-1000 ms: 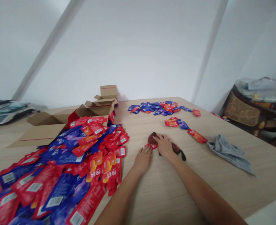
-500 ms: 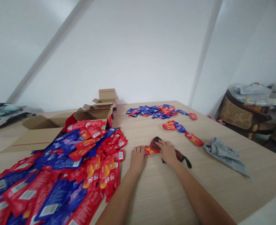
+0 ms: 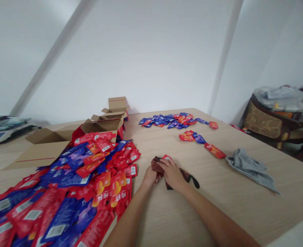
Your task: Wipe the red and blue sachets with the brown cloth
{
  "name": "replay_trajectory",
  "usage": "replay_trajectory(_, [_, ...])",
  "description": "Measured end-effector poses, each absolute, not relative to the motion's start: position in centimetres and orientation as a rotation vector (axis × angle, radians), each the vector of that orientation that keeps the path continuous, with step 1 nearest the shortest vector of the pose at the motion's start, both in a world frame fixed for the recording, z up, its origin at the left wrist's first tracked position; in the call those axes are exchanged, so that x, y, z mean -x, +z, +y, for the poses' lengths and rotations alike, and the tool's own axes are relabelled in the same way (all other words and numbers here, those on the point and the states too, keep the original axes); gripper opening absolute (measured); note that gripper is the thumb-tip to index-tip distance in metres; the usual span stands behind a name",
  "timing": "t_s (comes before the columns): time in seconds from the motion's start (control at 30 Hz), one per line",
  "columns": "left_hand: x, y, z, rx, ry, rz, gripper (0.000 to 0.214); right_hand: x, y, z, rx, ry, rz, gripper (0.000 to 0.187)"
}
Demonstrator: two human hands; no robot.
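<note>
A dark brown cloth (image 3: 184, 174) with black edging and a black loop at its right end lies bunched under my hands. My right hand (image 3: 172, 175) presses on it from above, fingers bent over its left part. Against the cloth's left end, my left hand (image 3: 149, 176) is closed with its fingers curled in under the fold. A corner of a red packet (image 3: 167, 157) shows just beyond my right fingers; the rest of it is hidden by hand and cloth.
Left of my arms spreads a big heap of red and blue packets (image 3: 71, 181). Open cardboard boxes (image 3: 38, 152) stand behind it. A smaller packet pile (image 3: 167, 120) lies at the back, a few loose packets (image 3: 214, 151) at right, beside a grey cloth (image 3: 251, 169).
My right hand has slid left with the brown cloth, up to my left hand. The red packet, lying flat between the hands before, is now mostly covered. My left fingers have curled in.
</note>
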State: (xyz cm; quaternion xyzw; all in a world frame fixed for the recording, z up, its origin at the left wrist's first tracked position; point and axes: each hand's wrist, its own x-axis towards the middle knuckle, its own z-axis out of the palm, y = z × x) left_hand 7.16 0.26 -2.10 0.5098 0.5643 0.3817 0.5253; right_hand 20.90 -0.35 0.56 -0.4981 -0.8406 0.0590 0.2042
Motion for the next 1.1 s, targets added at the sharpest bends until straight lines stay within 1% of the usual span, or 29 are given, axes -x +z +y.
replay_trajectory(0.1, [-6.9, -1.7, 0.0, -1.144, 0.888, 1.380, 0.025, -22.3, 0.5, 1.6, 1.663, 0.104, -2.288, 0.054])
replay_trajectory(0.17, [-6.8, -1.4, -0.1, -1.106, 0.891, 1.368, 0.021, -23.2, 0.5, 2.3, 1.758, 0.077, -2.223, 0.053])
replay_trajectory(0.27, [-6.8, -1.0, -0.1, -1.093, 0.897, 1.335, 0.020, -23.1, 0.6, 1.5, 1.674, 0.070, -2.177, 0.056])
replay_trajectory(0.4, [-7.2, -0.9, -0.1, -1.129, 0.885, 1.331, 0.027, -21.8, 0.5, -0.2, 1.442, 0.102, -2.335, 0.058])
replay_trajectory(0.53, [-6.9, -0.2, -0.2, -1.085, 0.937, 1.325, 0.025, -22.7, 0.3, 1.6, 1.698, 0.074, -2.272, 0.053])
replay_trajectory(0.6, [-5.7, 0.9, -0.1, -1.044, 1.030, 1.285, 0.024, -23.7, 0.1, 2.9, 1.789, 0.040, -2.219, 0.051])
replay_trajectory(0.67, [-3.8, 2.7, 0.0, -1.001, 1.190, 1.231, 0.026, -24.3, -0.2, 3.5, 1.782, 0.025, -2.218, 0.051])
replay_trajectory(0.8, [0.2, 6.2, 0.3, -0.855, 1.740, 1.054, 0.025, -24.7, -0.4, 2.8, 1.682, 0.082, -2.245, 0.051])
replay_trajectory(0.87, [1.2, 7.0, 0.5, -0.747, 1.876, 0.982, 0.025, -24.7, -0.5, 2.3, 1.592, 0.144, -2.237, 0.050])
replay_trajectory(0.97, [0.7, 6.5, 1.0, -0.668, 1.709, 0.985, 0.031, -24.9, -0.7, 2.9, 1.556, 0.196, -2.113, 0.051])
replay_trajectory(1.1, [-2.0, 4.2, 1.7, -0.715, 1.482, 1.042, 0.030, -26.0, -1.2, 6.7, 1.742, 0.128, -1.946, 0.051])
